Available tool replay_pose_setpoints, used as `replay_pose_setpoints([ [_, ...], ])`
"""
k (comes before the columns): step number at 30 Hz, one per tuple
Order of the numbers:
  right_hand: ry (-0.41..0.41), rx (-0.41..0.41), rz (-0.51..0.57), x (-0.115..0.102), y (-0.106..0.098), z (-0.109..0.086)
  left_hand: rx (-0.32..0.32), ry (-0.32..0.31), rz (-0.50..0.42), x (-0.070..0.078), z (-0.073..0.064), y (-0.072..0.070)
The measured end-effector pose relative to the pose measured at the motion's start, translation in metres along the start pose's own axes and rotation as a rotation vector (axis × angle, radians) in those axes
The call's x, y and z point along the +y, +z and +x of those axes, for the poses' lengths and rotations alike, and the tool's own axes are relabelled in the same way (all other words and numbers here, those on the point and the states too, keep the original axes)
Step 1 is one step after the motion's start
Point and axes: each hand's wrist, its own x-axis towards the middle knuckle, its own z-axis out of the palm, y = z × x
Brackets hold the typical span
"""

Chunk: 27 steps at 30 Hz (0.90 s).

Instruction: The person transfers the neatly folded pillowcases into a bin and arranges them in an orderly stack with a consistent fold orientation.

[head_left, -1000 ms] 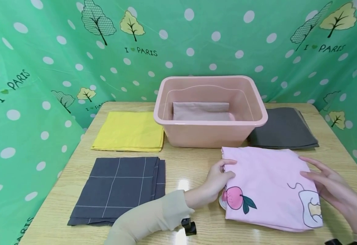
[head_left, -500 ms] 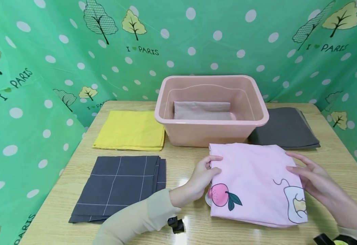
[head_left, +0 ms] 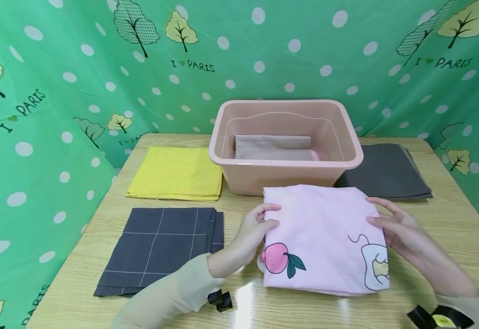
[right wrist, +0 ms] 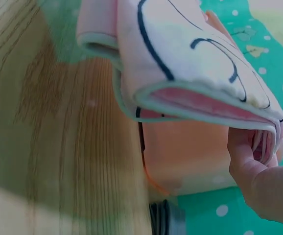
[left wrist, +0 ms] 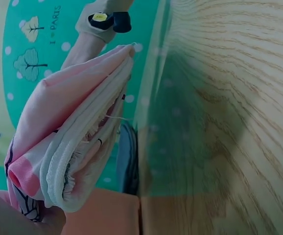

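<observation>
A folded pink cloth [head_left: 317,237] with a printed peach and a white outlined figure is held up in front of the bin in the head view. At its left edge, my left hand [head_left: 247,237] pinches it with the thumb and fingers on either side. My right hand [head_left: 403,237] grips the opposite edge the same way. The left wrist view shows the cloth's stacked layers and fringed edges [left wrist: 78,147] raised off the table. In the right wrist view, my right hand's fingers [right wrist: 244,152] clasp a corner of the folds [right wrist: 205,103].
Behind the cloth stands a pink plastic bin [head_left: 284,176] with a folded greyish cloth [head_left: 272,147] inside. A yellow folded cloth [head_left: 175,173] and a dark checked one [head_left: 161,246] lie to the left, a dark grey one [head_left: 383,171] to the right. Polka-dot green fabric [head_left: 239,45] surrounds the table.
Both hands have carried the pink cloth leftward and slightly toward the bin, keeping their grip. The bin and the other cloths stay where they were.
</observation>
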Motion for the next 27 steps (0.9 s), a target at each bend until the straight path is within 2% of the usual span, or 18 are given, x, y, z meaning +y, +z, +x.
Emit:
replay_pose_setpoints([
  [5, -0.015, 0.000, -0.007, -0.003, 0.012, 0.003, 0.012, 0.017, 0.037, 0.005, -0.004, -0.011],
  [9, -0.058, -0.033, 0.019, -0.005, 0.020, 0.004, 0.017, 0.052, 0.066, 0.007, -0.007, -0.019],
  [17, -0.095, -0.021, -0.013, -0.013, 0.035, 0.007, 0.002, 0.154, 0.087, 0.018, -0.014, -0.032],
  [23, -0.133, -0.014, -0.049, -0.017, 0.045, 0.009, 0.026, 0.224, 0.112, 0.026, -0.014, -0.036],
  [27, -0.169, -0.026, -0.034, -0.022, 0.050, 0.012, 0.040, 0.273, 0.140, 0.034, -0.015, -0.038],
])
